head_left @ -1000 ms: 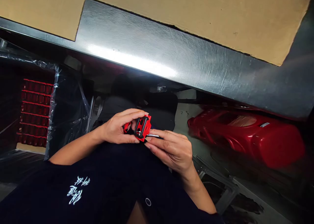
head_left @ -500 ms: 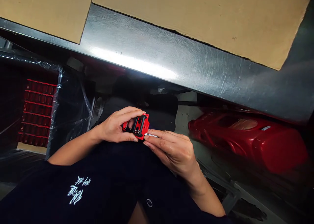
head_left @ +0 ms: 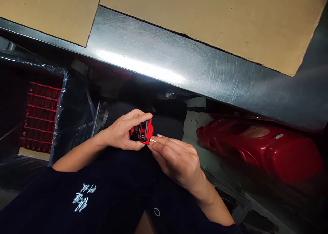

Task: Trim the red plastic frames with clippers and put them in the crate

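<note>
Between the thumb and fingers of my left hand (head_left: 128, 129) is a small red and black plastic part (head_left: 149, 131) with an open, hollow side. It is held above my lap, below the table's edge. My right hand (head_left: 179, 155) pinches a thin metal rod (head_left: 153, 140), whose near end meets the lower right side of the red part. Most of the rod is hidden by my fingers, so its kind cannot be made out.
A steel table (head_left: 164, 46) with cardboard sheets (head_left: 205, 18) on it spans the top. At left, a plastic-lined box (head_left: 58, 111) contains stacked rows of red parts (head_left: 41, 117). A large glossy red plastic shell (head_left: 256, 141) lies at right, below the table edge.
The red and black part has turned slightly in my left hand. My right hand has shifted a little left, and less of the metal rod shows.
</note>
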Motion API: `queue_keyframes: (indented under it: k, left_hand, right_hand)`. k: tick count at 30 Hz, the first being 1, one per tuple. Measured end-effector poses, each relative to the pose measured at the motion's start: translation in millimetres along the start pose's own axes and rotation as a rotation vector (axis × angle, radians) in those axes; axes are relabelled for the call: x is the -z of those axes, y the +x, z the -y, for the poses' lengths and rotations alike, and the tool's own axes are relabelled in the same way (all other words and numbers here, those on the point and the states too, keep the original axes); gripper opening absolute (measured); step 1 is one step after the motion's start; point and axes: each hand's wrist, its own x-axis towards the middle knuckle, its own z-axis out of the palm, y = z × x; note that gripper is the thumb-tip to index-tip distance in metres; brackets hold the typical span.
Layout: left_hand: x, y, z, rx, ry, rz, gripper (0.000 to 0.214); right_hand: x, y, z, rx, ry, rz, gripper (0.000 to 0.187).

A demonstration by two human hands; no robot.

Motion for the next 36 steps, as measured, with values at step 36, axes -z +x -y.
queue_keyframes:
  k: [36]
  left_hand:
    - [-27.6, -14, 12, 0.145, -0.670, -0.169, 0.092]
  right_hand:
    - [-45, 4, -44, -0.553, 0.644, -0.341, 0.022]
